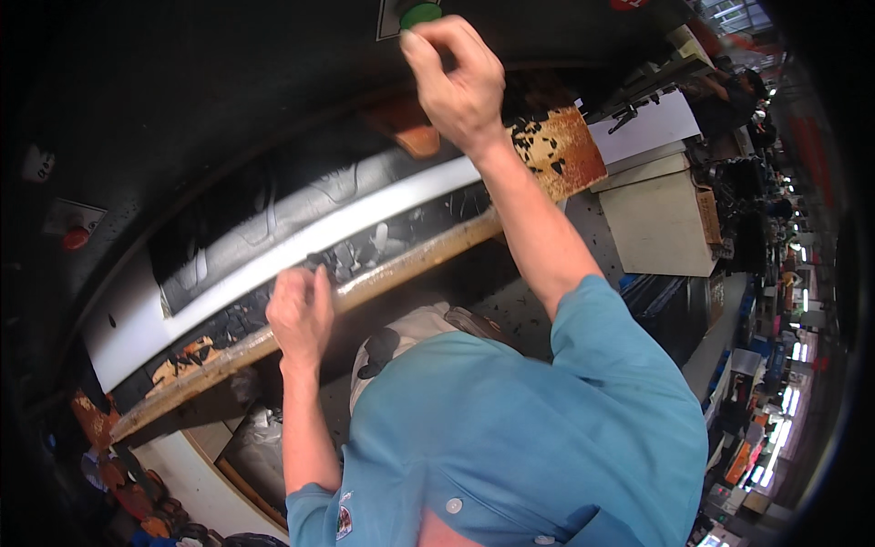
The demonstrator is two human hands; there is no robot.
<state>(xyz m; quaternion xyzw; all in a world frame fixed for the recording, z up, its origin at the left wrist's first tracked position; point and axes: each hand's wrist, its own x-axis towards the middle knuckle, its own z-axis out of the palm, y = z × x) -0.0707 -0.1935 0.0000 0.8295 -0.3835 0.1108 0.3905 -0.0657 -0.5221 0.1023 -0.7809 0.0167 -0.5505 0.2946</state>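
My right hand (460,87) is raised at the far side, its fingers curled in and the thumb against them. Its fingertips are at a round green push button (421,14) on the dark machine panel; whether they press it I cannot tell. Nothing shows in that hand. My left hand (301,314) hovers at the near edge of the work table, blurred, with its fingers partly bent. Black scraps (342,260) lie just beyond it. Past them runs a long white strip (319,239), and behind that a dark sheet (292,219) with cut-out outlines.
A worn wooden rail (410,255) edges the table. To the right, a brown board (570,150) carries black scraps, near a pale box (661,214). A red button (75,238) sits on the panel at left. Another person (729,100) is at the far right.
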